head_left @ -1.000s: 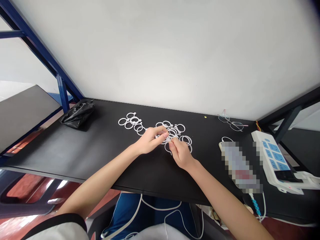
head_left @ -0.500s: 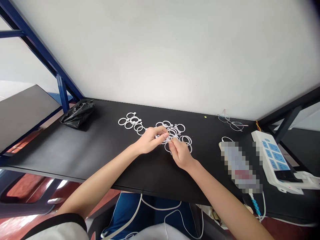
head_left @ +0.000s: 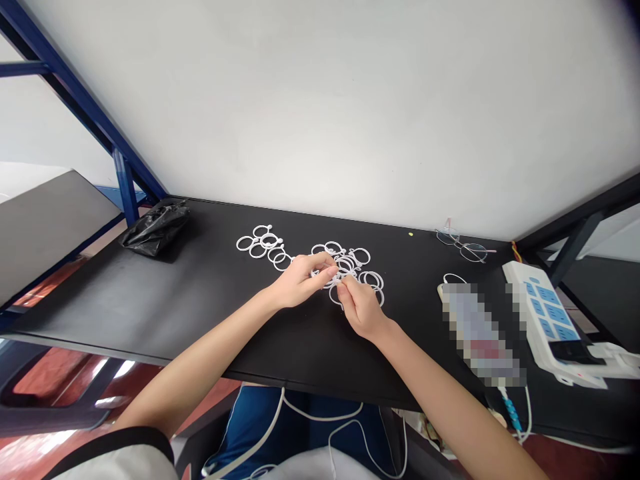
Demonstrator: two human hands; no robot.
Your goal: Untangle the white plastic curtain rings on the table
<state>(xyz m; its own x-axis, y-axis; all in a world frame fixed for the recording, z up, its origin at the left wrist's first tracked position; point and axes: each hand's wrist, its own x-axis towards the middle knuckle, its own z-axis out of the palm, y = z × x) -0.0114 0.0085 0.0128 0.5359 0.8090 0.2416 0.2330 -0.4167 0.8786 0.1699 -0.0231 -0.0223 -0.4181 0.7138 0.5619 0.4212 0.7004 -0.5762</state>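
Observation:
Several white rings with small eyelets, like curtain rings (head_left: pixel 361 256), lie in a loose pile at the middle of the black desk. Over the pile's left side, my left hand (head_left: pixel 304 277) is closed, thumb against fingers, on a white ring that is partly hidden. Close beside it my right hand (head_left: pixel 361 305) pinches a small white part of a ring between thumb and forefinger. The fingertips of both hands nearly meet. A smaller group of white rings (head_left: pixel 258 249) lies flat to the left of my left hand.
A crumpled black plastic bag (head_left: pixel 157 228) lies at the desk's far left. Eyeglasses (head_left: pixel 461 245) rest near the wall at the right. A blurred phone (head_left: pixel 480 333) with a cable and a white power strip (head_left: pixel 545 313) lie on the right. Cables hang at the desk's front edge.

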